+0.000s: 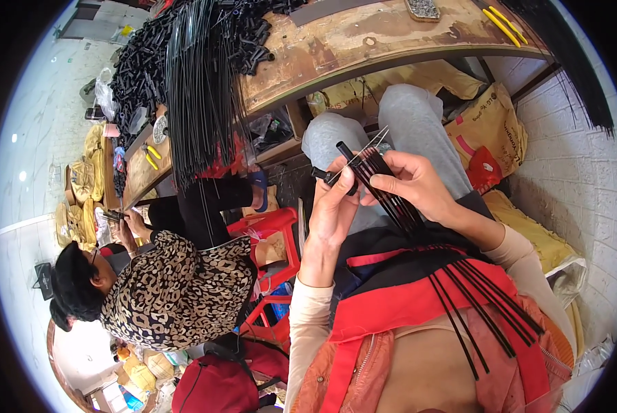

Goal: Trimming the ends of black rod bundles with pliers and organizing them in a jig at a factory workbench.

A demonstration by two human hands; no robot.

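Observation:
Above my lap, my left hand (334,208) is closed, its thumb and fingers pinching a short black tubular fitting (328,177). My right hand (419,187) grips a fan of slim black rods (393,205), thumb across them near their upper ends. The rods run down over the red and black apron (384,313) and spread apart across my front. A thin pale wire (377,140) sticks up from between the hands, passing by the rod tops. Where the rods meet the fitting, my fingers partly cover the join.
Ahead, a worn wooden table (301,65) holds a heap of black tubular parts (140,76), a hanging bundle of long black rods (202,103), and yellow-handled pliers (505,27). To my left, a person in leopard print (178,289) works beside a red plastic chair (274,241). A white brick wall (570,165) stands at right.

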